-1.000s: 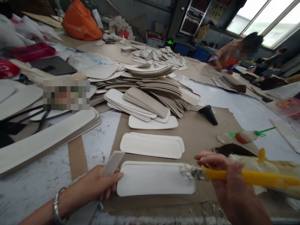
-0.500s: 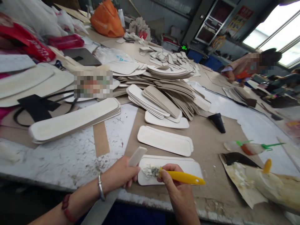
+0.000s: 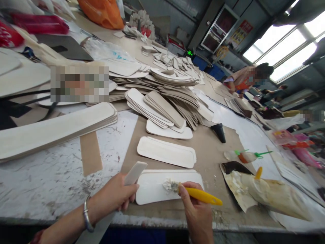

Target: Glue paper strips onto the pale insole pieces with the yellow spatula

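A white rounded panel (image 3: 157, 189) lies flat at the table's near edge. My right hand (image 3: 196, 211) is closed round a yellow-handled brush (image 3: 200, 196), whose clogged bristles rest on the panel's middle. My left hand (image 3: 115, 196), with a metal bangle on the wrist, is closed round a long pale strip (image 3: 134, 172) and touches the panel's left end. A second stack of white panels (image 3: 166, 151) lies just beyond.
Large heaps of white and tan cut pieces (image 3: 165, 101) fill the middle of the table. A glue-smeared bag (image 3: 269, 193) and a black cone (image 3: 219, 131) lie to the right. Another person (image 3: 243, 79) works at the far end.
The brush has moved from the panel's right end to its left, then back toward the middle. My left hand keeps its grip on the strip. The view has shifted.
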The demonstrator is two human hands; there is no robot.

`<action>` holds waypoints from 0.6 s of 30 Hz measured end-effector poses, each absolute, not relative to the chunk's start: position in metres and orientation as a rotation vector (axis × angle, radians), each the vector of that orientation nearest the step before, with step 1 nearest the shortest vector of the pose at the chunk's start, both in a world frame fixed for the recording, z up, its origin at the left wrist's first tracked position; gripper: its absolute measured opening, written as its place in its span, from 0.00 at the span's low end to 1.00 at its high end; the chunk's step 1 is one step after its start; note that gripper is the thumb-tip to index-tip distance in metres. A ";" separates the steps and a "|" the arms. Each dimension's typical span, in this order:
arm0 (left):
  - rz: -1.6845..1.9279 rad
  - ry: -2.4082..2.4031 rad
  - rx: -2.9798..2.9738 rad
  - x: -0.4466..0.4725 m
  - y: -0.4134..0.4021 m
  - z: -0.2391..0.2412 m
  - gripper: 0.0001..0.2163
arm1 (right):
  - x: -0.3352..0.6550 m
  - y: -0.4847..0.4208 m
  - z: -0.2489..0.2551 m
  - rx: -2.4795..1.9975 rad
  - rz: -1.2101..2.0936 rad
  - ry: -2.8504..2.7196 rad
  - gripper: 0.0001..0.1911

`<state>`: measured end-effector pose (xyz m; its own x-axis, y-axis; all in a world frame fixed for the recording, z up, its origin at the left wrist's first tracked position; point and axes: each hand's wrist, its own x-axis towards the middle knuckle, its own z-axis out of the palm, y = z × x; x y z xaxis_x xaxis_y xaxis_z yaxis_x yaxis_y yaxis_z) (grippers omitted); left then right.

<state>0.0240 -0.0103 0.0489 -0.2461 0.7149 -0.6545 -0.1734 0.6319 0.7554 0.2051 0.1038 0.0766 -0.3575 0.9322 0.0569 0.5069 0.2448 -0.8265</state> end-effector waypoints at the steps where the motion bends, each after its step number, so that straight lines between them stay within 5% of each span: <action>1: 0.896 1.610 0.455 0.024 -0.011 0.048 0.14 | 0.214 0.112 0.076 -1.331 0.874 -1.998 0.13; 12: 0.884 1.654 0.477 0.028 -0.015 0.029 0.18 | 0.264 0.162 0.084 -1.102 0.064 -2.229 0.14; 18: 0.911 1.661 0.455 0.033 -0.012 0.030 0.17 | 0.251 0.139 0.075 -0.988 0.232 -2.262 0.10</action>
<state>0.0330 -0.0124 0.0299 -0.2938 0.7076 -0.6427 -0.1621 0.6257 0.7630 0.2515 0.1392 0.0750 -0.5044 0.7077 0.4946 0.5923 0.7004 -0.3982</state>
